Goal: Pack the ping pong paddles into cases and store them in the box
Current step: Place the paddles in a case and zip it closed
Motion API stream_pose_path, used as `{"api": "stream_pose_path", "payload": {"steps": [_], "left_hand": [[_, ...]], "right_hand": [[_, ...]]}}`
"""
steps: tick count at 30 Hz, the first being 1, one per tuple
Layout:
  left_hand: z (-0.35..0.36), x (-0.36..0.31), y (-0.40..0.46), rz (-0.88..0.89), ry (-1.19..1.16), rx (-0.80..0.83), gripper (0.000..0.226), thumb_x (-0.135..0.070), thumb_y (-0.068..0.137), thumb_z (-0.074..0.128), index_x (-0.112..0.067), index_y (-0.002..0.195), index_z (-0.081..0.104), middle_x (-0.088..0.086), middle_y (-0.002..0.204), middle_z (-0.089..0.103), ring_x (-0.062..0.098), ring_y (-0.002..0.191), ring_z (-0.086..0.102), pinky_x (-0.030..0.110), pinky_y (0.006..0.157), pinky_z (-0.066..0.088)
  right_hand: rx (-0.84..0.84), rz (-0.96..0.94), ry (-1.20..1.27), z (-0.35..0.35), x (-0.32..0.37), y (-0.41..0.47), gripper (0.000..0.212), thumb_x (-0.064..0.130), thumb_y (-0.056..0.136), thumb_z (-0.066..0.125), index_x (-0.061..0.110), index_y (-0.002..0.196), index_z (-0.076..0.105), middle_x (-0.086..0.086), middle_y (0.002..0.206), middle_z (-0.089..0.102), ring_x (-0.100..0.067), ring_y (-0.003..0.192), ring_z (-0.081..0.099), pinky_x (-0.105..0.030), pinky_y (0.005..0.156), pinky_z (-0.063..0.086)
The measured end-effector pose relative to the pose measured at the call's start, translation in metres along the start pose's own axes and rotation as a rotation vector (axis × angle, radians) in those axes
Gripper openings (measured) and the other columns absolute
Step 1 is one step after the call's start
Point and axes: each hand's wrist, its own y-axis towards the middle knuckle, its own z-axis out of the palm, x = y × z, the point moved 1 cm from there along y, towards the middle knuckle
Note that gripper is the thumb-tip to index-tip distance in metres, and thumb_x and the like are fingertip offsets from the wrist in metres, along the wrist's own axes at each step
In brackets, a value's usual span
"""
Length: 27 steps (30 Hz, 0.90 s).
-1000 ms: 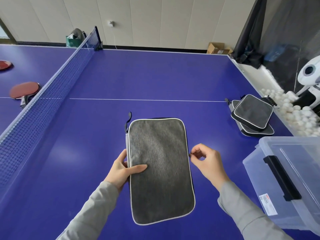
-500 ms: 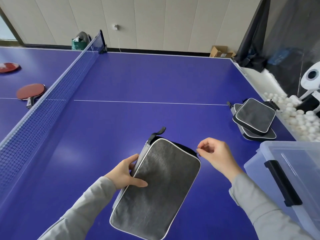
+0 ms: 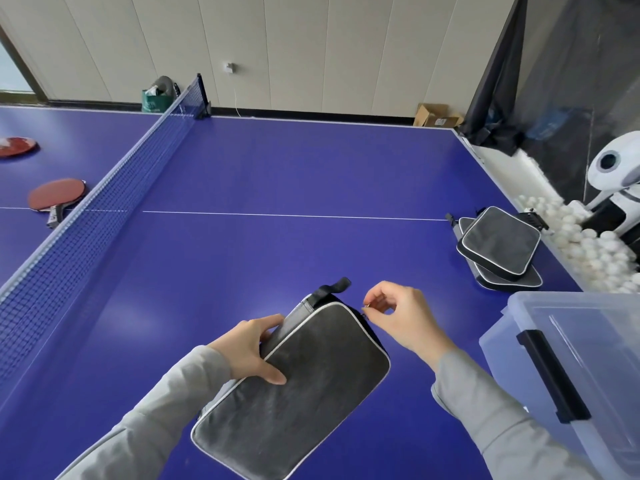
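Observation:
A dark grey paddle case (image 3: 294, 393) with white piping lies tilted on the blue table, its black strap pointing away from me. My left hand (image 3: 251, 351) grips the case's left edge, thumb on top. My right hand (image 3: 398, 315) pinches the small zipper pull at the case's upper right corner. Two more grey cases (image 3: 498, 251) lie stacked at the right edge of the table. A clear plastic box (image 3: 571, 375) with a black latch stands at the lower right. Two red paddles (image 3: 57, 197) (image 3: 15, 146) lie beyond the net.
The net (image 3: 86, 216) crosses the table on the left. A trough of several white balls (image 3: 595, 244) and a white ball machine (image 3: 616, 174) sit off the right edge. A cardboard box (image 3: 434, 116) stands by the far wall.
The case has turned from straight to tilted rightward and lifted at its left side. My right hand has travelled with the zipper pull from the right side up to the top corner.

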Motion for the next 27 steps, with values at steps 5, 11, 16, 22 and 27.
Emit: {"api": "stream_pose_path", "payload": {"steps": [5,11,16,22,27], "left_hand": [[0.008,-0.013,0.009,-0.014,0.199,0.043,0.058,-0.027,0.055,0.084,-0.037,0.104,0.054,-0.012,0.086,0.073,0.006,0.076,0.067,0.025,0.074,0.054],[0.015,-0.019,0.017,-0.024,0.277,0.04,0.06,-0.03,0.055,0.083,-0.038,0.106,0.052,-0.011,0.086,0.072,0.01,0.076,0.065,0.026,0.074,0.053],[0.019,-0.016,0.014,-0.038,0.197,-0.012,0.054,-0.029,0.056,0.082,-0.04,0.099,0.051,-0.014,0.085,0.071,0.009,0.073,0.065,0.026,0.074,0.053],[0.026,-0.007,0.009,-0.056,0.024,-0.079,0.054,-0.027,0.056,0.084,-0.037,0.101,0.055,-0.01,0.088,0.072,0.012,0.078,0.067,0.03,0.079,0.055],[0.027,0.006,-0.003,-0.089,-0.301,-0.219,0.056,-0.021,0.052,0.088,-0.028,0.099,0.058,0.0,0.084,0.075,0.019,0.075,0.07,0.034,0.074,0.057]], "right_hand": [[0.041,-0.146,-0.022,0.012,0.018,0.001,0.017,0.002,0.079,0.069,0.018,0.075,0.064,0.012,0.068,0.063,-0.003,0.067,0.06,-0.008,0.067,0.045],[0.071,-0.291,-0.134,0.021,0.023,-0.002,0.009,0.0,0.082,0.063,0.009,0.083,0.065,0.003,0.079,0.064,-0.01,0.074,0.057,-0.02,0.069,0.047],[0.037,-0.265,-0.106,0.019,0.019,-0.003,0.008,0.004,0.083,0.066,0.012,0.082,0.063,0.007,0.077,0.063,-0.007,0.075,0.057,-0.02,0.071,0.048],[-0.005,-0.237,-0.077,0.022,0.012,-0.006,0.008,0.014,0.084,0.069,0.018,0.089,0.063,0.019,0.082,0.054,-0.005,0.079,0.052,-0.014,0.078,0.04],[-0.066,-0.128,0.05,0.024,-0.004,-0.02,0.024,0.022,0.085,0.07,0.024,0.107,0.061,0.018,0.103,0.055,-0.002,0.096,0.052,-0.011,0.085,0.039]]}}
